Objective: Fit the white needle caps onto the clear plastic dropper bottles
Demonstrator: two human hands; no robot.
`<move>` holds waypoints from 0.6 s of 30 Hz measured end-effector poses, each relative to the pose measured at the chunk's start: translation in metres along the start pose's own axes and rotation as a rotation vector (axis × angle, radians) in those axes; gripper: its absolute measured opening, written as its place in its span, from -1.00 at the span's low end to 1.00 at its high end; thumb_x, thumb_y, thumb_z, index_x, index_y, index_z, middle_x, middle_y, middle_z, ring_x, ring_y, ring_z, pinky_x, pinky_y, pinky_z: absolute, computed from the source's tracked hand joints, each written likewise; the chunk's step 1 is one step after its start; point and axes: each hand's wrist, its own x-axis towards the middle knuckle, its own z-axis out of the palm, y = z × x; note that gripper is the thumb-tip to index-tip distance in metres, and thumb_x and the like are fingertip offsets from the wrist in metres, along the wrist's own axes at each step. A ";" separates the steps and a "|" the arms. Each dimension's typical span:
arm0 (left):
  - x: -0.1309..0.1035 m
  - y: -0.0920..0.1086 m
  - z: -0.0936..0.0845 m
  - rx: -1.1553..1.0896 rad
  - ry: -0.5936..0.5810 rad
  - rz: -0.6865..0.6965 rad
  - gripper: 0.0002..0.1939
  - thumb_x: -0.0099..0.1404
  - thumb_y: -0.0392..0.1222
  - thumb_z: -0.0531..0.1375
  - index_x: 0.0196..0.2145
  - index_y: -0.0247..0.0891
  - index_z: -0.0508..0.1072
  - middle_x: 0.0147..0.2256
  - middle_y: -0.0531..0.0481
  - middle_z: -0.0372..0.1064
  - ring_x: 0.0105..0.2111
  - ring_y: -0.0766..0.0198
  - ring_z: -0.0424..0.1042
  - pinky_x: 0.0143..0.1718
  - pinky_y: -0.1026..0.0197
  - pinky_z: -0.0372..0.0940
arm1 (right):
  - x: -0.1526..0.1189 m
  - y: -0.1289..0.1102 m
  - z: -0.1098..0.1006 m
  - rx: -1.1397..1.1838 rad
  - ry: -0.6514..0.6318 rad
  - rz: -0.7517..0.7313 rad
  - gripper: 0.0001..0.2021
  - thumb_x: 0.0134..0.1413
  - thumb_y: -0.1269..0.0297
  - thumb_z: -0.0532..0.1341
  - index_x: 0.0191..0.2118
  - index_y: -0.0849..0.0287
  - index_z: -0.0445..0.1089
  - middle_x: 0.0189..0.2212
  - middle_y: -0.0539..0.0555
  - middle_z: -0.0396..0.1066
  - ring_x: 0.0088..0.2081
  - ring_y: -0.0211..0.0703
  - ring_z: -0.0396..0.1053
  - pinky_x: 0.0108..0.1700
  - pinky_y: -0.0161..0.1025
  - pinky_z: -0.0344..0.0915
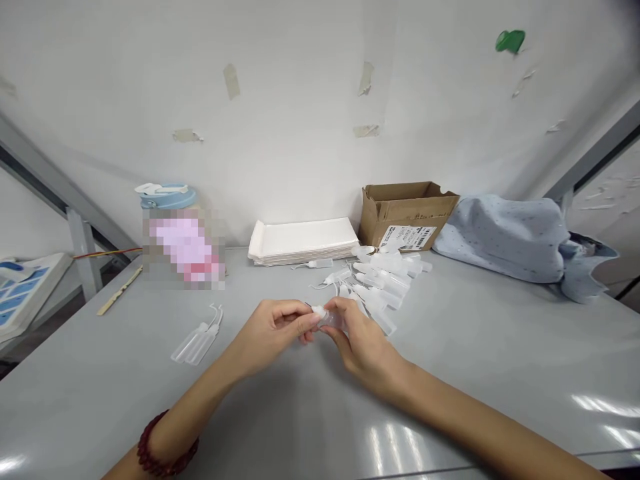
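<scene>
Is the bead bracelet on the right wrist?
No, the dark red bracelet sits on the left wrist, below the left hand; the right forearm is bare.

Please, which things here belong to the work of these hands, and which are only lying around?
Seem in use:
small bottle, held by left hand and right hand
bottle pile
bottle pair

Seem just lying around:
white stack
cardboard box, less surely
blue cloth
wooden stick
</scene>
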 end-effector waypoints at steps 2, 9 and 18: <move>0.000 0.000 0.002 0.021 -0.025 -0.008 -0.65 0.29 -0.01 0.10 -0.51 -0.30 0.44 -0.54 0.03 0.37 -0.48 0.30 0.37 -0.37 0.27 0.30 | 0.000 0.005 0.001 -0.040 0.000 -0.084 -0.77 0.21 0.47 -0.01 -0.03 0.16 0.06 -0.30 0.14 0.33 -0.31 -0.10 0.36 -0.35 -0.19 0.34; -0.002 0.004 0.001 0.100 -0.014 -0.054 -0.69 0.29 -0.01 0.10 -0.43 -0.27 0.46 -0.56 0.06 0.34 -0.50 0.31 0.34 -0.40 0.30 0.26 | 0.002 0.003 -0.005 0.041 -0.129 -0.005 -0.76 0.17 0.51 0.01 -0.07 0.12 0.08 -0.25 0.13 0.34 -0.28 -0.11 0.35 -0.32 -0.18 0.30; -0.001 -0.010 0.007 0.414 0.059 0.335 -0.79 0.29 -0.29 0.07 -0.23 -0.24 0.50 -0.31 -0.06 0.44 -0.34 0.26 0.38 -0.30 0.27 0.25 | 0.014 -0.004 -0.019 0.344 -0.268 0.310 -0.82 0.10 0.48 0.12 -0.24 0.11 0.10 -0.47 -0.08 0.37 -0.44 -0.24 0.29 -0.38 -0.31 0.16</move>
